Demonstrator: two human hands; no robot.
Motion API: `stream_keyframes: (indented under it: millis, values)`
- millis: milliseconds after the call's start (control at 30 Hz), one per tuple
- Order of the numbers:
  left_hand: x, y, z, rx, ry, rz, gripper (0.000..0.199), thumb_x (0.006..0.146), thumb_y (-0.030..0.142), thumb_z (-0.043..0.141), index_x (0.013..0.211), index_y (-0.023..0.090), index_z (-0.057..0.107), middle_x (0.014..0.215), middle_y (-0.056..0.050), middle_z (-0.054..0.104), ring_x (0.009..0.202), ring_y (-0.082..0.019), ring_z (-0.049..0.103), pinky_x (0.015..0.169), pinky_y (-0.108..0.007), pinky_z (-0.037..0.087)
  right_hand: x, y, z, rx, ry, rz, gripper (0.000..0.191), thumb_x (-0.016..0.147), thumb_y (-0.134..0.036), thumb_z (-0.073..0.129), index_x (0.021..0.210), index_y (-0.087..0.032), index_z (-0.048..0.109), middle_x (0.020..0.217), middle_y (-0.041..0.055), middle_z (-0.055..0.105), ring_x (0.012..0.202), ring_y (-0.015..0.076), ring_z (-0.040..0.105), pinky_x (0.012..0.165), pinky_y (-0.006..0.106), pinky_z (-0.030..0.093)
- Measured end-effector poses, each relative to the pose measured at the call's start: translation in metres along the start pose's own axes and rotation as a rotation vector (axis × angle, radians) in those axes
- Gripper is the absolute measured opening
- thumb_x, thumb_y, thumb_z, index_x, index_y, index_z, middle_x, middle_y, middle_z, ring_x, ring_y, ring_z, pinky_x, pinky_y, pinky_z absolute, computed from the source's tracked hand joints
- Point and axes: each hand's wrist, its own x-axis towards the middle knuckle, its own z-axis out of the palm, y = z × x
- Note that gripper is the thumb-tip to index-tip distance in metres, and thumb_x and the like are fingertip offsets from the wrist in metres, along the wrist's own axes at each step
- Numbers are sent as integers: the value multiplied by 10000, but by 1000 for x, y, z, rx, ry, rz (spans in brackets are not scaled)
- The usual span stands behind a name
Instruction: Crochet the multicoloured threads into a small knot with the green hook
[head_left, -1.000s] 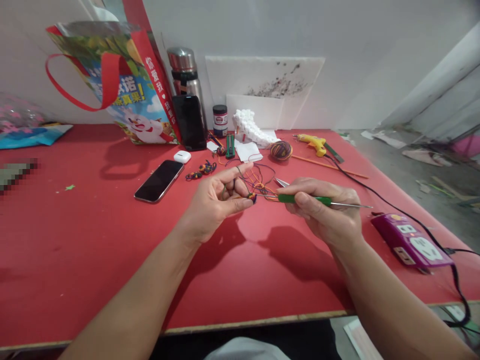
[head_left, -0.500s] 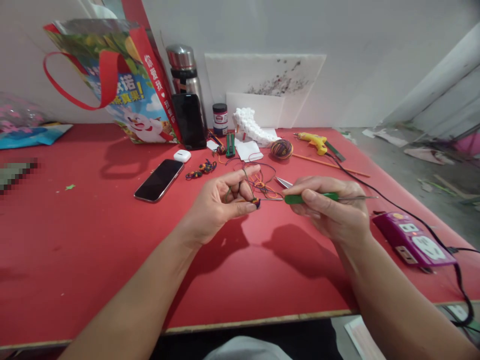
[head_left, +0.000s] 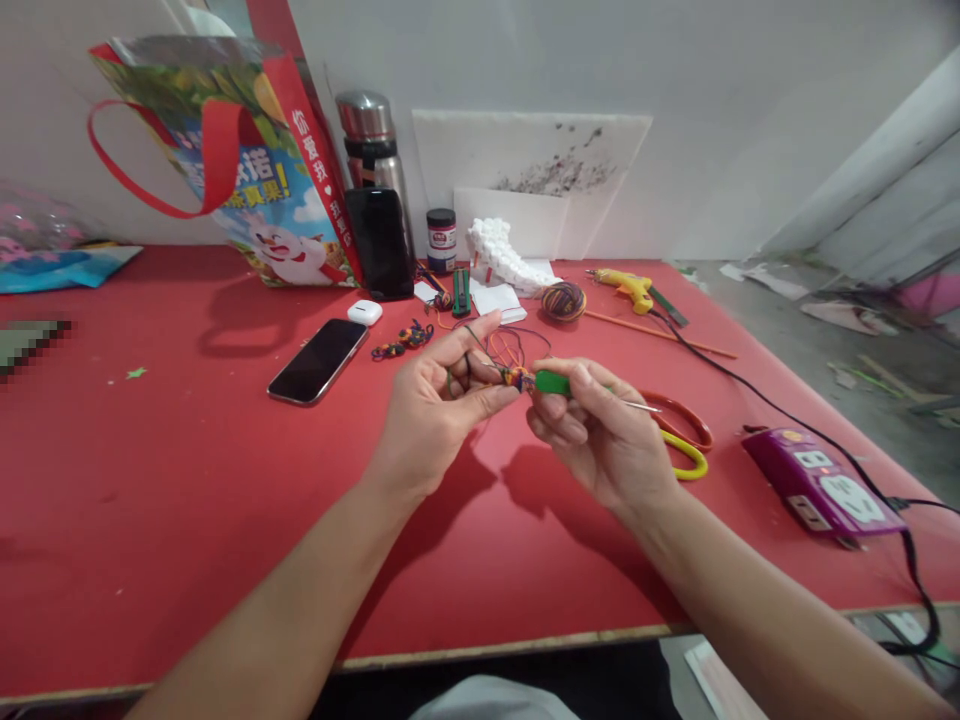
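My left hand point(head_left: 439, 405) pinches a small multicoloured crochet piece point(head_left: 516, 379) between thumb and fingers. Dark yarn point(head_left: 471, 338) runs around its raised index finger. A crochet hook with a green handle point(head_left: 553, 383) is in the closed fingers of my right hand point(head_left: 611, 425), its bare metal end sticking out to the right. The hook's working end is at the crochet piece, and its tip is hidden there. Loose orange and purple yarn point(head_left: 504, 345) lies just behind the hands. Scissors with red and yellow handles point(head_left: 686, 418) lie partly behind my right hand.
Farther back are a yarn ball point(head_left: 562, 300), a yellow glue gun point(head_left: 626, 287), an orange stick point(head_left: 660, 335) and a white knobbly object point(head_left: 510, 258). A phone point(head_left: 319, 362), earphone case point(head_left: 364, 313) and finished-looking yarn piece point(head_left: 405, 340) lie left. A purple power box point(head_left: 825, 482) sits right.
My right hand has moved left, bringing the green handle close against the crochet piece. The scissor handles have come into view behind it. My left hand keeps its pinch, its index finger slightly higher.
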Motion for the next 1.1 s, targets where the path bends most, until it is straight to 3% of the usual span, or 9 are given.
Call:
stream_keyframes:
  millis: [333,567,733,933,1100]
  values:
    - [-1,-4,2,-42,-62,41,563,674,143,983,1207,287,872,920,12,774,860,-94,676,830,-187,558,-1,1,1,30,-4,21,183,844,-333,906,953,-187,893,667,-4,653,503,46,365,529,238,381]
    - [2,-6,3,-76,5,29,545,611,184,1035,1131,264,891,762,32,713,745,-79,630,784,-188,557,-2,0,1,9,-41,11,173,846,-343,916,945,-203,892,671,-6,667,493,48,391,529,251,374]
    - [-1,-3,4,-78,-37,35,492,623,177,1025,1092,257,899,761,22,731,744,-101,660,778,-218,574,-7,-6,2,-56,-140,-2,172,860,-358,920,954,-215,902,654,22,705,496,77,460,502,254,346]
    - [-2,-5,4,-37,-24,70,537,665,138,995,1171,283,883,787,31,716,764,-87,642,743,-181,539,-3,-1,8,7,-8,-56,165,866,-340,901,967,-210,888,680,-3,680,501,55,414,521,247,403]
    - [-1,-5,4,-80,0,41,528,645,137,996,1146,254,873,828,34,704,786,-83,629,781,-193,542,1,3,6,29,10,-16,206,840,-349,920,977,-200,880,698,-12,662,510,51,384,520,241,406]
